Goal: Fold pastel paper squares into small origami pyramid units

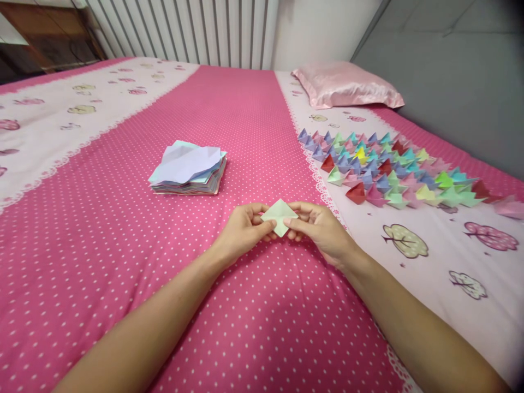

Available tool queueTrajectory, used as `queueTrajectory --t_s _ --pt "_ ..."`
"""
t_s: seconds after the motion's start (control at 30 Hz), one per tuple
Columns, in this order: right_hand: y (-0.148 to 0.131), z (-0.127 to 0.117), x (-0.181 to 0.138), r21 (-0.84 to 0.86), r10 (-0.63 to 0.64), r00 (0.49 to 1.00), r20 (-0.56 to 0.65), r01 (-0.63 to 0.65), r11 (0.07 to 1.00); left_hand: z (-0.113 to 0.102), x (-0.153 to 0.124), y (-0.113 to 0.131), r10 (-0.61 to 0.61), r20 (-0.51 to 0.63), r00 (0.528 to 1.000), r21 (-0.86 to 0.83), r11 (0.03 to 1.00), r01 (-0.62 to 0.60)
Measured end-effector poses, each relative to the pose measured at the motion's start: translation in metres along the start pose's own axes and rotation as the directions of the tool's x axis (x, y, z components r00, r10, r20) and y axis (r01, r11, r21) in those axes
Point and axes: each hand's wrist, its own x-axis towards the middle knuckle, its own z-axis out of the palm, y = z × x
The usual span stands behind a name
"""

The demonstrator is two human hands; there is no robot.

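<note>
Between both hands, a small pale green folded paper is held as a diamond, one point up and one down. My left hand pinches its left side, thumb on the front and fingers behind. On the other side, my right hand grips it the same way, its thumb near the middle. The fingers hide the paper's back. Ahead and to the left lies a stack of paper sheets, lilac and light blue on top. To the right stand several rows of folded paper boats in many colours.
A pink dotted bedspread with white printed bands covers the bed. A shiny pink pillow rests at the far right, beside a grey panel. White vertical slats rise behind the bed.
</note>
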Motion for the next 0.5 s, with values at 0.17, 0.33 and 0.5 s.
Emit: queueTrajectory --t_s 0.17,0.33,0.5 --pt "0.0016 -0.003 0.0014 0.108 0.025 0.999 -0.036 -0.021 0.994 -0.0013 -0.0011 0.0016 0.026 -0.007 1.0 -0.103 0.994 -0.026" --pt "-0.0002 -0.0025 0.0005 0.15 -0.015 0.998 -0.065 0.024 0.988 -0.002 -0.0021 0.0047 0.042 -0.022 0.999 -0.151 0.988 -0.045" --pt "-0.0026 -0.0035 0.0007 0.003 -0.185 0.98 -0.079 0.185 0.983 -0.0018 -0.0027 0.0037 0.032 -0.011 0.999 -0.181 0.983 -0.034"
